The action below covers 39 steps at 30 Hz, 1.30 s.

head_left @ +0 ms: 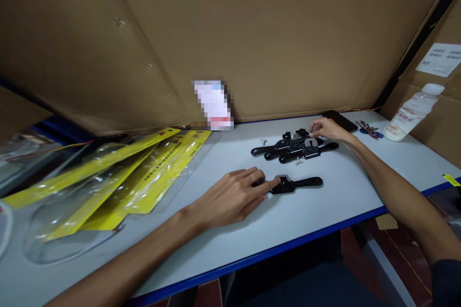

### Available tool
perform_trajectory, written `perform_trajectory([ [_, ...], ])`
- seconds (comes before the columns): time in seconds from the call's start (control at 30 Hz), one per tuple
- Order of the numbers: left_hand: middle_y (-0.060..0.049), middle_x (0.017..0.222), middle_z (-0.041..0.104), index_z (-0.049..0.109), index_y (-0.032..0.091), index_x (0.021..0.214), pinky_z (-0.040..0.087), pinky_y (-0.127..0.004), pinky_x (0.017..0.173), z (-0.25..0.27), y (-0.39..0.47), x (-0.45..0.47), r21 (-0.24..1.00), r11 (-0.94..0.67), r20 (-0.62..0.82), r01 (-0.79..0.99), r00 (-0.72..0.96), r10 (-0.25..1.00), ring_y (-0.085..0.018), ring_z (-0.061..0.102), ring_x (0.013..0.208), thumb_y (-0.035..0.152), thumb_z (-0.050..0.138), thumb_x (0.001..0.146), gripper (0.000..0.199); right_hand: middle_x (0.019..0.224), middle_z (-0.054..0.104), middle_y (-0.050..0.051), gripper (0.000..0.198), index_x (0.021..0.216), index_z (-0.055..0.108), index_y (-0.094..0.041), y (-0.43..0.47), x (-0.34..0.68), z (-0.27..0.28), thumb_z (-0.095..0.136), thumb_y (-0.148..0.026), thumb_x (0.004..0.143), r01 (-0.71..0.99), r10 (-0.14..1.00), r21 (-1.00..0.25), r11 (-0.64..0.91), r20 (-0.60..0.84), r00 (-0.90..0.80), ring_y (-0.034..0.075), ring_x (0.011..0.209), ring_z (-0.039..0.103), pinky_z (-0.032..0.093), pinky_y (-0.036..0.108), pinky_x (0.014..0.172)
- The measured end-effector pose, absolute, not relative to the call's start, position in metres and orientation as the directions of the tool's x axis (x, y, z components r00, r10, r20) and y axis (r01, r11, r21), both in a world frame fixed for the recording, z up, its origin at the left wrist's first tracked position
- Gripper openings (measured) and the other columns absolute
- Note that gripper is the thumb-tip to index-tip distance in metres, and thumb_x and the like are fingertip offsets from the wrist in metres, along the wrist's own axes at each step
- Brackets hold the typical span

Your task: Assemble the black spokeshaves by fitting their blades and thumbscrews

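Note:
My left hand (236, 195) rests low over the table, its fingers wrapped around one end of a black spokeshave (288, 183). The index fingertip lies on the tool's body, and the other handle points right. Further back, my right hand (326, 128) reaches to a group of black spokeshaves (293, 153) lying side by side. Its thumb and fingertips are pinched together beside small black parts (300, 133) on top of the group; what they grip is too small to make out. A loose silver thumbscrew (263, 142) lies left of the group, and another thumbscrew (297, 161) sits in front.
Yellow cards in clear plastic packaging (158, 168) spread over the left side. A phone-like screen (215, 105), blurred out, leans on the cardboard wall (273, 43). Behind my right hand lie a dark phone (340, 121) and keys (370, 129). A bottle (414, 112) stands far right.

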<state>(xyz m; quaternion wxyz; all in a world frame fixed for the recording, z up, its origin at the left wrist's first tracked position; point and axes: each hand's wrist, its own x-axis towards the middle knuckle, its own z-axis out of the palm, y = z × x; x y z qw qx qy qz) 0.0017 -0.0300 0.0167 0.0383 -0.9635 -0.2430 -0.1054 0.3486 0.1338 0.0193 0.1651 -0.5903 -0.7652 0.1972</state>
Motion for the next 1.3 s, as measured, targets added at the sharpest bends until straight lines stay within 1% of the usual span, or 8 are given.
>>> perform_trajectory([
  [0.1, -0.008, 0.099, 0.065, 0.060, 0.021, 0.138, 0.059, -0.039, 0.072, 0.018, -0.029, 0.001, -0.013, -0.886, 0.220, 0.464, 0.865, 0.450, -0.021, 0.064, 0.085, 0.024, 0.037, 0.106, 0.040, 0.071, 0.070, 0.001, 0.018, 0.088, 0.078, -0.016, 0.135, 0.350, 0.019, 0.075, -0.020, 0.070, 0.824, 0.969, -0.528, 0.208, -0.003, -0.247, 0.017, 0.070, 0.061, 0.041, 0.027, 0.064],
  [0.27, -0.009, 0.100, 0.065, 0.061, 0.022, 0.138, 0.058, -0.040, 0.072, 0.016, -0.029, 0.001, -0.023, -0.888, 0.211, 0.460, 0.870, 0.446, -0.022, 0.064, 0.087, 0.025, 0.036, 0.107, 0.040, 0.068, 0.067, -0.001, 0.031, 0.100, 0.078, -0.018, 0.137, 0.353, 0.018, 0.074, -0.020, 0.070, 0.801, 0.956, -0.543, 0.252, 0.013, -0.292, 0.016, 0.066, 0.057, 0.039, 0.027, 0.062],
  [0.57, -0.009, 0.101, 0.066, 0.061, 0.020, 0.137, 0.058, -0.039, 0.072, 0.017, -0.029, 0.002, -0.045, -0.884, 0.212, 0.465, 0.869, 0.446, -0.021, 0.063, 0.086, 0.025, 0.037, 0.106, 0.039, 0.067, 0.066, -0.001, 0.014, 0.077, 0.071, -0.017, 0.138, 0.355, 0.018, 0.073, -0.024, 0.065, 0.805, 0.959, -0.549, 0.224, -0.022, -0.282, 0.016, 0.067, 0.056, 0.039, 0.027, 0.061],
  [0.8, -0.007, 0.096, 0.066, 0.061, 0.018, 0.135, 0.057, -0.035, 0.071, 0.015, -0.028, 0.002, -0.065, -0.890, 0.255, 0.451, 0.870, 0.422, -0.020, 0.062, 0.086, 0.025, 0.037, 0.108, 0.036, 0.067, 0.069, 0.000, 0.009, 0.072, 0.074, -0.017, 0.136, 0.355, 0.018, 0.071, -0.024, 0.069, 0.826, 0.957, -0.511, 0.236, -0.027, -0.290, 0.016, 0.068, 0.059, 0.040, 0.027, 0.064],
  [0.97, -0.006, 0.094, 0.066, 0.058, 0.015, 0.138, 0.055, -0.034, 0.069, 0.011, -0.028, 0.002, -0.117, -0.896, 0.297, 0.428, 0.876, 0.380, -0.019, 0.061, 0.085, 0.018, 0.040, 0.106, 0.036, 0.072, 0.073, 0.005, 0.012, 0.071, 0.076, -0.015, 0.137, 0.356, 0.021, 0.071, -0.026, 0.072, 0.868, 0.964, -0.436, 0.237, -0.003, -0.265, 0.018, 0.071, 0.062, 0.040, 0.027, 0.064],
  [1.1, -0.006, 0.092, 0.066, 0.058, 0.014, 0.137, 0.055, -0.034, 0.069, 0.010, -0.027, 0.002, -0.114, -0.899, 0.307, 0.423, 0.876, 0.373, -0.019, 0.061, 0.083, 0.016, 0.042, 0.105, 0.036, 0.071, 0.073, 0.007, 0.012, 0.068, 0.075, -0.014, 0.137, 0.358, 0.024, 0.070, -0.024, 0.073, 0.888, 0.969, -0.402, 0.224, -0.002, -0.246, 0.018, 0.070, 0.063, 0.041, 0.028, 0.063],
  [1.2, -0.006, 0.092, 0.066, 0.058, 0.013, 0.137, 0.056, -0.034, 0.069, 0.010, -0.027, 0.002, -0.116, -0.902, 0.319, 0.417, 0.875, 0.363, -0.019, 0.061, 0.084, 0.017, 0.043, 0.105, 0.035, 0.073, 0.075, 0.007, 0.011, 0.069, 0.073, -0.014, 0.137, 0.361, 0.026, 0.064, -0.017, 0.074, 0.881, 0.972, -0.425, 0.208, -0.009, -0.234, 0.017, 0.069, 0.065, 0.043, 0.026, 0.064],
  [1.3, -0.006, 0.092, 0.066, 0.058, 0.012, 0.136, 0.056, -0.034, 0.069, 0.010, -0.027, 0.002, -0.141, -0.900, 0.313, 0.413, 0.881, 0.355, -0.019, 0.060, 0.084, 0.018, 0.042, 0.106, 0.034, 0.075, 0.075, 0.007, 0.011, 0.069, 0.072, -0.014, 0.137, 0.363, 0.032, 0.063, -0.016, 0.075, 0.849, 0.978, -0.500, 0.171, -0.017, -0.207, 0.016, 0.069, 0.065, 0.044, 0.024, 0.063],
])
